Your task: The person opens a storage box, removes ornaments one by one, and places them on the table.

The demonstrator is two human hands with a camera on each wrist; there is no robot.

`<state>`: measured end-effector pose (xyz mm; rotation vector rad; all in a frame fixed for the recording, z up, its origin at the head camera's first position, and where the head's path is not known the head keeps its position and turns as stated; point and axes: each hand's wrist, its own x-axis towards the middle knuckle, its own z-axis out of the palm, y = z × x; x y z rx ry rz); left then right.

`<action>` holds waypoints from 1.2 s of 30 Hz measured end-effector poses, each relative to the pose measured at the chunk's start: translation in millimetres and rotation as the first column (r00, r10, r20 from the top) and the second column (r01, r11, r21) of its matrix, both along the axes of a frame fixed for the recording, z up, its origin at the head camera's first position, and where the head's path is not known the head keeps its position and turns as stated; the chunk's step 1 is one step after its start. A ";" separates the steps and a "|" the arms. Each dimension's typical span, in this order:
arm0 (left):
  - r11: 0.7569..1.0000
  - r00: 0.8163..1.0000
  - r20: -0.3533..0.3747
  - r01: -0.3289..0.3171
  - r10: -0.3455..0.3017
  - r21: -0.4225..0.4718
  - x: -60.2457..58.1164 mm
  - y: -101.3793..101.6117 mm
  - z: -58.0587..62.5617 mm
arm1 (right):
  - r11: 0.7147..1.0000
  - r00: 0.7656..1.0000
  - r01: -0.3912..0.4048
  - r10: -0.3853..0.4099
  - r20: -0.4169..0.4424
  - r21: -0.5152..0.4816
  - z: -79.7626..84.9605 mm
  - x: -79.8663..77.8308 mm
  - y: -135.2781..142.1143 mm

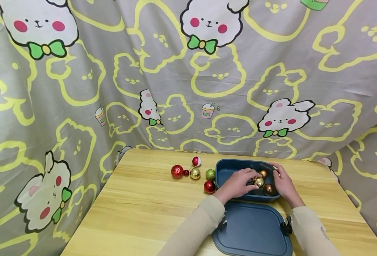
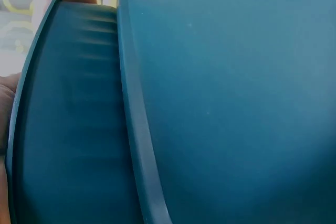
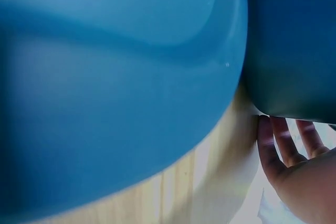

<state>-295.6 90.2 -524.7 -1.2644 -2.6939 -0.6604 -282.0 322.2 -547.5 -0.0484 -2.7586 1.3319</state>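
My left hand (image 1: 239, 182) reaches over the front rim of a dark blue box (image 1: 224, 172), thumb and fingers around a shiny gold Christmas ball (image 1: 259, 182). Beside it in the box lie a copper ball (image 1: 263, 173) and a brown ball (image 1: 269, 189). My right hand (image 1: 283, 180) holds the box's right end; in the right wrist view its fingers (image 3: 283, 142) touch the outside wall. The left wrist view is mostly filled by the box's wall (image 2: 73, 103) and the blue lid (image 2: 226, 93); only part of the left hand shows at its left edge.
Left of the box sit a green ball (image 1: 210, 174), a red ball (image 1: 209, 187), a glittery red ball (image 1: 177, 171), a small red ball (image 1: 186, 172), a gold ball (image 1: 195, 173) and a red-and-white ball (image 1: 196, 161). The lid (image 1: 252, 229) lies in front on the wooden table (image 1: 137, 206). A patterned curtain (image 1: 175, 81) hangs behind.
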 end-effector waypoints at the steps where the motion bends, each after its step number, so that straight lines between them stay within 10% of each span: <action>1: 1.000 1.000 0.001 -0.002 0.002 0.016 0.0 -0.6 0.2 | 1.000 1.000 0.000 0.000 0.001 -0.002 0.2 0.0 -0.3; 36: 0.872 0.973 0.226 -0.075 -0.042 0.484 3.7 -16.1 9.1 | 1.000 1.000 0.001 -0.001 -0.007 0.008 0.8 1.5 -1.1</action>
